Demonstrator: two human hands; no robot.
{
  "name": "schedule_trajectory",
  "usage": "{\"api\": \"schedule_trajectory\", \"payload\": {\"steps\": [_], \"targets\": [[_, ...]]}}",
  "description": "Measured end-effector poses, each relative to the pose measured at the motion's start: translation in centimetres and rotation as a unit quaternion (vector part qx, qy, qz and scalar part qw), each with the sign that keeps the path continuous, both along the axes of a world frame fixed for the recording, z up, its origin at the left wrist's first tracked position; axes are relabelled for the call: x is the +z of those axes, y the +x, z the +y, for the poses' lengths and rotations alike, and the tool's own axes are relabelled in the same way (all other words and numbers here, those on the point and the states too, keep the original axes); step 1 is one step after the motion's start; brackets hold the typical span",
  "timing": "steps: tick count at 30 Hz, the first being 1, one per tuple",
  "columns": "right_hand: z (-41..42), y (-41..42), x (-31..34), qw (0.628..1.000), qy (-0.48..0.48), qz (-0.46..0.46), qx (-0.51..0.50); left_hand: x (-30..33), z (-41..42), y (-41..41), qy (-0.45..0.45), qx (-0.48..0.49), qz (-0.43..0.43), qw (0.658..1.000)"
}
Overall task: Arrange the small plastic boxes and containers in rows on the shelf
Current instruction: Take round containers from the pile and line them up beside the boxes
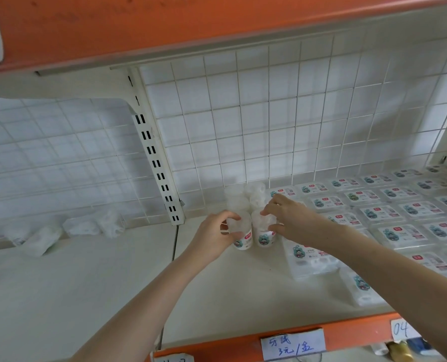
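White wire grid back panel behind; slotted white metal upright post left of centre. Handwritten white paper price tags stuck along orange front edge strip.

White shelf — containers, flat boxes

A white wire grid panel backs the white shelf. An orange upper shelf overhangs at twelve o'clock. A slotted white upright stands at eleven o'clock. Handwritten price labels sit on the orange front edge at six o'clock.
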State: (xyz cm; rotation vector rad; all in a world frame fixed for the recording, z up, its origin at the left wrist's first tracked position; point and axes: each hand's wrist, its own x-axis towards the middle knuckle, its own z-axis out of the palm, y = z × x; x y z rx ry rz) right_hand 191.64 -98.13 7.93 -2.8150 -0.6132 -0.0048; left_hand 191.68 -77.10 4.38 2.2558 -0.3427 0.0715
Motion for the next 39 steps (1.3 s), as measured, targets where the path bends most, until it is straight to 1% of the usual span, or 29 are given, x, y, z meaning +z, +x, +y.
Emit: {"api": "schedule_trajectory", "payload": {"steps": [2,4,6,11,16,20,23,28,33,37,39], "targets": [[-0.1,0.1,0.1,1.000,0.012,0.010,-0.002,-0.1,-0.3,0.1,-0.003,-0.002,0.012,1.000],[-0.1,0.3,0.3,1.000,0.020,0.020,-0.009,0.0,-0.7,0.1,0.001,0.011,0.005,1.000],[-0.1,0.5,0.4,1.000,0.012,0.023,-0.010,0.3,-0.8,0.1,0.001,0.016,-0.001,1.000],[0.1,0.6,0.9,1.000,-0.016,0.021,-0.009,0.9,0.3,0.1,-0.014,-0.007,0.030,0.999],[0.3,0.6,0.8,0.999,-0.044,-0.002,-0.001,0.6,0.4,-0.1,-0.010,-0.021,0.016,1.000],[-0.1,0.5,1.0,1.000,-0.025,0.009,0.005,0.6,-0.1,-0.3,-0.024,-0.015,0.014,1.000],[-0.5,0.5,1.1,0.999,-0.026,0.016,0.008,0.5,-0.6,-0.4,-0.018,-0.013,0.004,1.000],[-0.3,0.3,0.7,1.000,-0.029,0.007,0.003,0.4,-0.8,-0.4,-0.012,-0.009,-0.005,1.000],[-0.2,0.3,0.2,1.000,-0.007,-0.002,-0.002,0.5,-0.6,-0.4,-0.009,-0.013,-0.006,1.000],[-0.6,0.5,0.5,1.000,0.014,0.011,-0.010,0.9,-0.5,-0.4,-0.035,-0.005,0.015,0.999],[-0.9,0.7,0.9,0.999,0.038,0.003,-0.024,1.0,-0.3,-0.2,-0.048,0.013,0.012,0.999]]}}
